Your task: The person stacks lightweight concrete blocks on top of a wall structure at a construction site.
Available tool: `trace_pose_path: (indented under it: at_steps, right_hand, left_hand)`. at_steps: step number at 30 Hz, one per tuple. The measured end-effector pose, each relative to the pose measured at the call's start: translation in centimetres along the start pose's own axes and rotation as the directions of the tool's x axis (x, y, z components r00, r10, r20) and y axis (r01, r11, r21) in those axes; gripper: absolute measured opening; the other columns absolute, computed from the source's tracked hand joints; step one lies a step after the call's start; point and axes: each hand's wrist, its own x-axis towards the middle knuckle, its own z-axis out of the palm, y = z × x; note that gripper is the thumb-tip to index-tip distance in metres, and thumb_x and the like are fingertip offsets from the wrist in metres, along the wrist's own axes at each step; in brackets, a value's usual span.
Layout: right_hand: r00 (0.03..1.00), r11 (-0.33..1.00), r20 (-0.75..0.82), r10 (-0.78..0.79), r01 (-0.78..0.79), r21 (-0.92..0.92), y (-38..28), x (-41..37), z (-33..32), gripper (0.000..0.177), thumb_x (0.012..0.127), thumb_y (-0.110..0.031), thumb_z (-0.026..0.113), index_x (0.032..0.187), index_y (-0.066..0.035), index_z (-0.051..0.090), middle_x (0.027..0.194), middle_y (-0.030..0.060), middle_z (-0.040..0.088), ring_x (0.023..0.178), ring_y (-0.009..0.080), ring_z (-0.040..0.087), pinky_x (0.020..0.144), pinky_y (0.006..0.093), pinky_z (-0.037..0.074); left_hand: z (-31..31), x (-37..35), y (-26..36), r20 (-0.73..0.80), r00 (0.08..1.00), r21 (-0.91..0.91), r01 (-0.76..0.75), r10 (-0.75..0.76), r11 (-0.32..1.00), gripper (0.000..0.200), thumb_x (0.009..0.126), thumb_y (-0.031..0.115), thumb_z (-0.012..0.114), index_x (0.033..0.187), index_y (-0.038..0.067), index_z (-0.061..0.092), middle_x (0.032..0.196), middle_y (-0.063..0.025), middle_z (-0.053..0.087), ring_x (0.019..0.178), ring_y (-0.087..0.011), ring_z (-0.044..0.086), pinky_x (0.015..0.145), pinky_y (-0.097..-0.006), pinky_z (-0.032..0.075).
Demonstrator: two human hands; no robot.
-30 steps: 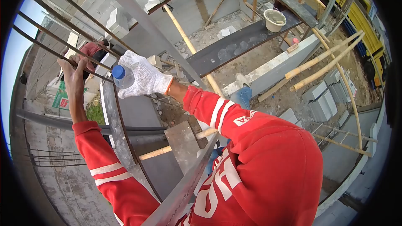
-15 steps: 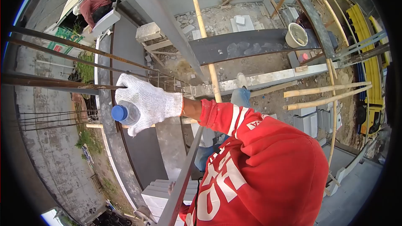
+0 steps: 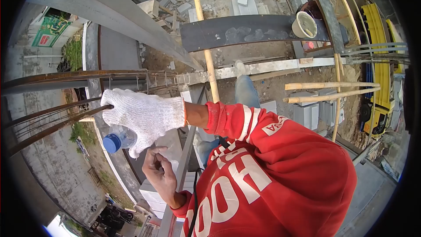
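My right hand [image 3: 142, 116], in a white knitted glove, is closed around a clear plastic bottle [image 3: 127, 138] with a blue cap [image 3: 112, 142]. A rusty steel bar [image 3: 57, 128] reaches the glove's upper fingers; its end is hidden there. My bare left hand [image 3: 160, 173] is just below the glove, beside the bottle, with its fingers loosely bent and apart. Nothing shows in it. Stacked white blocks [image 3: 151, 197] lie below and behind it.
A grey metal beam [image 3: 109, 13] slants across the upper left. Bamboo poles [image 3: 204, 30] cross the work area. A bucket [image 3: 304, 25] stands on a dark board [image 3: 245, 30]. Ground lies far below. A yellow truck [image 3: 380, 61] is at the right.
My left hand has come up beside the glove. My right hand and the bottle have shifted slightly left and down. The view has turned, and the co-worker at upper left is out of sight.
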Motion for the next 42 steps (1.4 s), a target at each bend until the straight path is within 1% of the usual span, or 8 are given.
trace_pose_path:
  at_steps: [5, 11, 15, 20, 25, 27, 31, 42]
  right_hand:
    - [0.996, 0.981, -0.047, 0.082, -0.072, 0.179, 1.7, 0.2, 1.2, 0.073, 0.058, -0.044, 0.085, 0.108, 0.003, 0.059, 0.122, 0.0235, 0.046, 0.112, 0.0422, 0.051, 0.095, 0.047, 0.046]
    - [0.997, 0.992, -0.078, -0.009, 0.019, 0.128, 2.7, 0.3, 0.9, 0.072, 0.058, -0.037, 0.085, 0.111, 0.004, 0.059, 0.125, 0.0243, 0.048, 0.116, 0.0432, 0.051, 0.099, 0.0449, 0.046]
    - [0.997, 0.985, -0.071, 0.013, -0.001, 0.171, 1.7, -0.7, 0.1, 0.074, 0.061, -0.037, 0.086, 0.115, 0.004, 0.056, 0.126, 0.0252, 0.047, 0.12, 0.0425, 0.049, 0.1, 0.0455, 0.045]
    - [0.98, 0.967, 0.012, 0.2, -0.199, 0.162, 2.1, -9.4, -3.3, 0.071, 0.062, -0.038, 0.085, 0.115, 0.0, 0.057, 0.12, 0.022, 0.055, 0.114, 0.0421, 0.055, 0.095, 0.0465, 0.047]
    - [0.808, 0.817, 0.173, 0.562, -0.576, 0.036, 5.7, -18.1, -15.8, 0.073, 0.065, -0.044, 0.084, 0.119, -0.003, 0.055, 0.114, 0.0186, 0.059, 0.107, 0.0385, 0.06, 0.093, 0.0452, 0.049]
    - [0.809, 0.806, 0.049, 0.586, -0.576, -0.139, 8.5, -21.3, -20.3, 0.072, 0.066, -0.048, 0.083, 0.117, -0.005, 0.056, 0.112, 0.0177, 0.059, 0.104, 0.0382, 0.061, 0.091, 0.0449, 0.049]
    - [0.682, 0.633, -0.057, 0.729, -0.704, -0.324, 12.8, -20.8, -29.6, 0.066, 0.065, -0.041, 0.087, 0.117, -0.01, 0.061, 0.119, 0.0155, 0.06, 0.117, 0.0362, 0.055, 0.102, 0.0467, 0.043]
    - [0.512, 0.547, -0.254, 0.821, -0.833, 0.089, 13.7, -16.7, -36.5, 0.062, 0.068, -0.028, 0.086, 0.119, -0.007, 0.057, 0.117, 0.0151, 0.061, 0.111, 0.0377, 0.059, 0.095, 0.0446, 0.048]
  left_hand:
    - [-0.4, 5.3, 2.6, -0.548, 0.819, -0.164, -0.303, 0.169, 0.939, 0.02, 0.092, 0.017, 0.052, 0.089, -0.002, 0.051, 0.098, -0.0135, 0.062, 0.079, -0.0158, 0.056, 0.074, -0.0293, 0.044]
    - [-2.3, 10.1, 7.6, -0.688, 0.614, 0.038, -0.501, 0.386, 0.865, 0.046, 0.098, 0.036, 0.046, 0.119, -0.005, 0.052, 0.103, -0.0154, 0.06, 0.09, -0.0208, 0.059, 0.087, -0.0352, 0.046]
    - [-1.1, 13.5, 10.9, -0.521, 0.696, -0.041, -0.598, 0.494, 0.8, 0.053, 0.099, 0.039, 0.046, 0.13, -0.005, 0.049, 0.092, -0.0091, 0.056, 0.088, -0.0193, 0.057, 0.089, -0.0345, 0.046]
    - [-1.8, 15.7, 9.7, -0.595, 0.706, -0.352, -0.659, 0.385, 0.665, 0.037, 0.101, 0.034, 0.05, 0.074, 0.013, 0.035, 0.068, 0.0015, 0.025, 0.059, -0.0093, 0.022, 0.054, -0.0263, 0.023]
    - [-1.5, 15.4, 11.1, -0.849, 0.489, -0.241, -0.699, 0.203, 0.673, 0.049, 0.1, 0.042, 0.05, 0.065, 0.013, 0.031, 0.059, 0.002, 0.019, 0.05, -0.0095, 0.018, 0.045, -0.0254, 0.016]
    - [-4.6, 14.4, 8.8, -0.92, 0.342, -0.092, -0.662, 0.19, 0.744, 0.037, 0.096, 0.053, 0.049, 0.085, 0.018, 0.049, 0.064, -0.0039, 0.046, 0.047, -0.0152, 0.032, 0.044, -0.0309, 0.026]
    - [0.2, 11.9, 7.5, -0.961, 0.271, -0.057, -0.375, 0.051, 0.925, 0.035, 0.096, 0.05, 0.05, 0.087, 0.016, 0.05, 0.065, -0.0041, 0.048, 0.049, -0.0151, 0.034, 0.046, -0.0304, 0.027]
    - [23.7, 11.9, -2.1, -0.335, 0.688, -0.441, 0.49, -0.644, 0.752, 0.03, 0.095, 0.043, 0.053, 0.092, 0.013, 0.051, 0.068, -0.0046, 0.051, 0.053, -0.0147, 0.039, 0.049, -0.0289, 0.032]
